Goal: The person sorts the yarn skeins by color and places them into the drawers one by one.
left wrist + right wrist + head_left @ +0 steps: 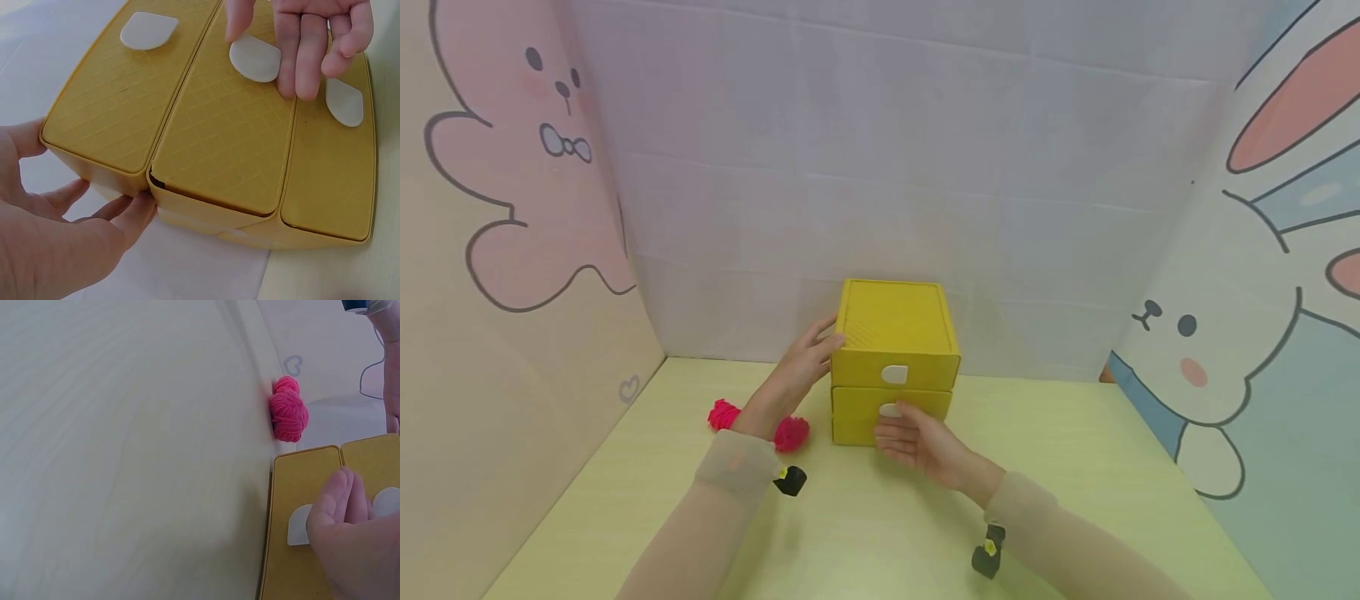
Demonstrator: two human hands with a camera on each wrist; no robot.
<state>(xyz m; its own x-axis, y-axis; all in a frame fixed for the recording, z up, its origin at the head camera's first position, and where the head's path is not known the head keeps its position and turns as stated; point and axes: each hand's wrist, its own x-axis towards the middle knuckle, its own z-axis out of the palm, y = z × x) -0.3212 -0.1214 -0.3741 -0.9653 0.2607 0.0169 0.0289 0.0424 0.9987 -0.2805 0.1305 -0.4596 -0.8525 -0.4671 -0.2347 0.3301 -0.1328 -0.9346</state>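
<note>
A small yellow drawer cabinet [898, 321] stands near the back wall. In the left wrist view it has three drawer fronts, each with a white pull tab; a dark gap shows along the edge of the middle drawer [212, 150]. My left hand [801, 367] rests on the cabinet's left side, fingers extended, its thumb at the top edge. My right hand [925, 446] is at the front and pinches the middle tab [255, 59], thumb above and fingers below. The bottom tab [345, 103] lies just beyond those fingers.
Bright pink yarn [792, 434] lies on the pale table [865, 533] left of the cabinet, partly hidden behind my left wrist. A white curtain wall [910, 167] closes off the back, and cartoon-printed sheets stand on both sides.
</note>
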